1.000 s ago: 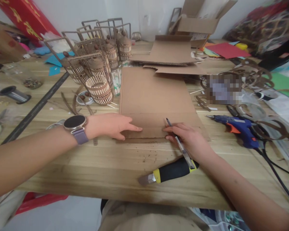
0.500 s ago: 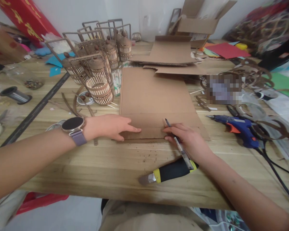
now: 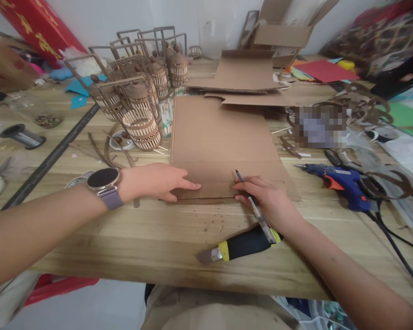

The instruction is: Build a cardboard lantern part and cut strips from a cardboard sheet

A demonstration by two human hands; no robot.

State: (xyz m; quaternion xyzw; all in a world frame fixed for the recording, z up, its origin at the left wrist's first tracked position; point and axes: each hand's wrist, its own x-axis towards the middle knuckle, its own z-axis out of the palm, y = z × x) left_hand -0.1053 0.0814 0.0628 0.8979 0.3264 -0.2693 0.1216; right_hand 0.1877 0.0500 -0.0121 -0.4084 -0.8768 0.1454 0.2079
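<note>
A flat brown cardboard sheet (image 3: 220, 137) lies on the wooden table, a narrower cardboard strip (image 3: 215, 189) along its near edge. At the strip's left end my left hand (image 3: 165, 182) rests with index finger and thumb spread; a watch is on that wrist. My right hand (image 3: 261, 197) holds a pen (image 3: 258, 213) between its fingers, dark tip pointing up and away, while its fingertips touch the strip's right part. Just below that hand lies a black and yellow utility knife (image 3: 246, 245), its blade end toward the left.
Several small stick-and-cardboard lantern-like crafts (image 3: 141, 101) with tall handles stand at the back left. More cardboard pieces (image 3: 246, 73) are stacked behind the sheet. A blue glue gun (image 3: 344, 183) and its cable lie at right. A wire spool (image 3: 22, 136) sits at far left.
</note>
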